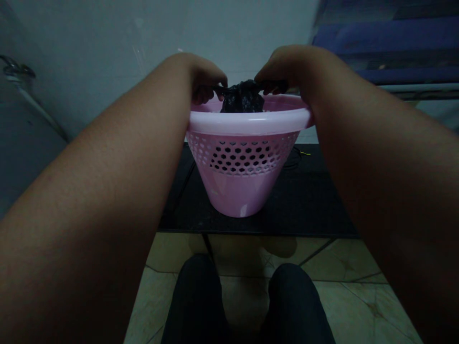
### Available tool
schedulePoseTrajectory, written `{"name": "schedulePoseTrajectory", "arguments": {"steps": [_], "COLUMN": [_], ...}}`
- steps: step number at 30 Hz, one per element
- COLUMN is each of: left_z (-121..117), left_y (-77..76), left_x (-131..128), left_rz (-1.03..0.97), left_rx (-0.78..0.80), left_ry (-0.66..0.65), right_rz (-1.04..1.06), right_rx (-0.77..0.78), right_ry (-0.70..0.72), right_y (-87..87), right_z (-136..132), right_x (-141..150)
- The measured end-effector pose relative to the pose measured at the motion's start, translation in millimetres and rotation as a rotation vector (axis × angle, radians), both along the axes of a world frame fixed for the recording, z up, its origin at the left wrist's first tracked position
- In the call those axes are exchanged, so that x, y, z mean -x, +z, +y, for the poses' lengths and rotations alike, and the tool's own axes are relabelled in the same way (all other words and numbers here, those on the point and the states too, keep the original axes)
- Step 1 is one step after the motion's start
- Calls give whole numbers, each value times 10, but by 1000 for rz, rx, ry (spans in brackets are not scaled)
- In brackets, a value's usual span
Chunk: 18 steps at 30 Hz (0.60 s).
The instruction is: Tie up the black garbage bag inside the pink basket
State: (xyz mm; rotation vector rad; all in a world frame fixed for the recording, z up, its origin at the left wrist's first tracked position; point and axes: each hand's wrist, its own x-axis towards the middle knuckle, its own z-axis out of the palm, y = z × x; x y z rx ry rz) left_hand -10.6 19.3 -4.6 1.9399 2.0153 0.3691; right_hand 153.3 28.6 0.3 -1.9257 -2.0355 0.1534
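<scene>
A pink plastic basket (244, 191) with a band of hexagonal holes stands upright in front of me. Bunched black plastic that looks like a bag (244, 98) shows above the rim, its lower part hidden by the basket wall. My left hand (210, 81) is closed on the left end of the plastic, over the basket's opening. On the other side, my right hand (278, 71) pinches the right end. The plastic is stretched between the two hands.
The basket rests on a black table (308, 191). Thin cables (296, 155) lie behind it on the right. A metal tap (16, 71) is at the far left, and blue-purple shelving or stacked material (387, 43) is at the upper right. My knees (197, 286) are below the table edge.
</scene>
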Motion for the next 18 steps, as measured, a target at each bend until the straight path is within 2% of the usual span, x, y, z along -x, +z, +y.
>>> {"name": "schedulePoseTrajectory", "arguments": {"steps": [6,12,18], "left_z": [-55,-96,-114], "left_y": [6,-6,-7], "left_x": [-16,-21,-35], "left_rz": [-51,-92,-72], "left_rx": [11,49,26], "left_ry": [8,-32,-40], "right_rz": [3,-69,30], "right_rx": [29,-4,69], "right_ry": [0,12,13], "right_y": [-13,6,21], "right_z": [-86,-22,-11], "right_x": [23,-18,-16]}}
